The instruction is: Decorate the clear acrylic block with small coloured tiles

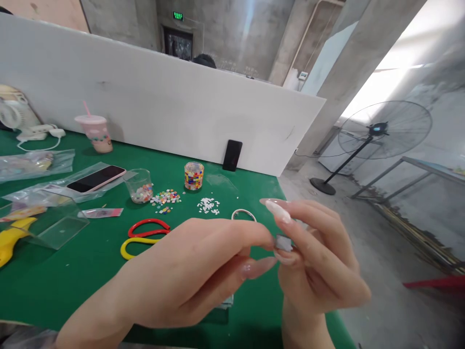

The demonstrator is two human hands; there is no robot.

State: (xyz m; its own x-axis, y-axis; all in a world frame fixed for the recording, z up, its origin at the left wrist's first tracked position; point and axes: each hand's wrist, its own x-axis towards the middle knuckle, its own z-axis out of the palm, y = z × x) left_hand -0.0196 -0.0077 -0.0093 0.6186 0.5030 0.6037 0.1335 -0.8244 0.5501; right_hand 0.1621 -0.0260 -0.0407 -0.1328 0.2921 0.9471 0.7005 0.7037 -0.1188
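Note:
Between my two hands is a small grey square tile, above the green tabletop. My right hand pinches it between thumb and finger. Against the tile's left edge rest the index fingertip and thumb of my left hand, closed in a pinch. A metal ring lies partly hidden behind my left hand. Beyond it are loose white pieces, multicoloured pieces and a round cup covered in coloured tiles. Red-and-yellow-handled scissors lie partly under my left forearm's line of sight.
A clear plastic cup holds more small pieces. To the left are a pink-edged phone, a clear box, a yellow tool and a pink tumbler. A black phone leans on the white partition.

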